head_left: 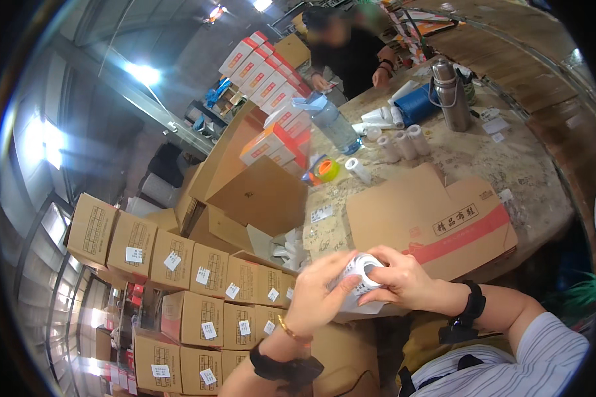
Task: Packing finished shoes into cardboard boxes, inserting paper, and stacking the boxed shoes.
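Head view shows the left hand (318,291) and right hand (404,276) with fingers clamped on a white label roll (361,272). Just beyond the fingers, a flattened cardboard box (437,218) lies on the worktop (523,172).

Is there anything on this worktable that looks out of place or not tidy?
Mostly ordinary. The flattened cardboard box hangs past the table edge near both hands, and one label roll lies tipped over while the other rolls stand upright. Nothing looks spilled.

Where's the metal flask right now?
The metal flask stands upright at the table's far right, beside the blue roll and behind the white label rolls.
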Motion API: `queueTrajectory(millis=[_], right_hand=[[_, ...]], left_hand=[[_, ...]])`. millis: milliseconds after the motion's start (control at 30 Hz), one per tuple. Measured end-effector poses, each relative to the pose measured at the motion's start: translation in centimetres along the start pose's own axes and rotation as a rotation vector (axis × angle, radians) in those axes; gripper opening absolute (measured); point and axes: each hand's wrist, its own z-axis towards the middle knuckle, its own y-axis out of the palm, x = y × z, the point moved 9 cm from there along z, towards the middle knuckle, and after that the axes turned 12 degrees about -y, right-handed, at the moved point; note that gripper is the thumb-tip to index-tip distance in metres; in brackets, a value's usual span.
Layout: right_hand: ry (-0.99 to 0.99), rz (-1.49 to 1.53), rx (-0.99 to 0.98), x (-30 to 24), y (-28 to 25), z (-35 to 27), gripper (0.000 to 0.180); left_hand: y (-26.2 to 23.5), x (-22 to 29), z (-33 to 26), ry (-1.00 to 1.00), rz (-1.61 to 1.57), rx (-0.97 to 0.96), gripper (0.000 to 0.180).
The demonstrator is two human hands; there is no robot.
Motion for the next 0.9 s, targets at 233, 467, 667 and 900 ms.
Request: queueTrajectory(millis=[233,467,667,900], right_hand=[[0.063,-0.04,-0.061,-0.1,-0.1,-0.5,0.041],[0.131,0.026,-0.024,1.4,0.7,-1.0,0.038],[0.322,0.096,0.031,5.1,1.1,-3.2,0.037],[0.409,0.125,0.053,6.1,0.6,-6.4,0.036]], left_hand=[[-0.1,0.0,-1.2,-0.005,-0.071,0.089,0.019],[-1.4,3.5,-4.4,0.319,0.371,0.416,0.015],[-0.9,6.6,-6.3,0.621,0.424,0.478,0.015],[-29.5,-2.7,-3.6,0.001,1.125,1.273,0.018]])
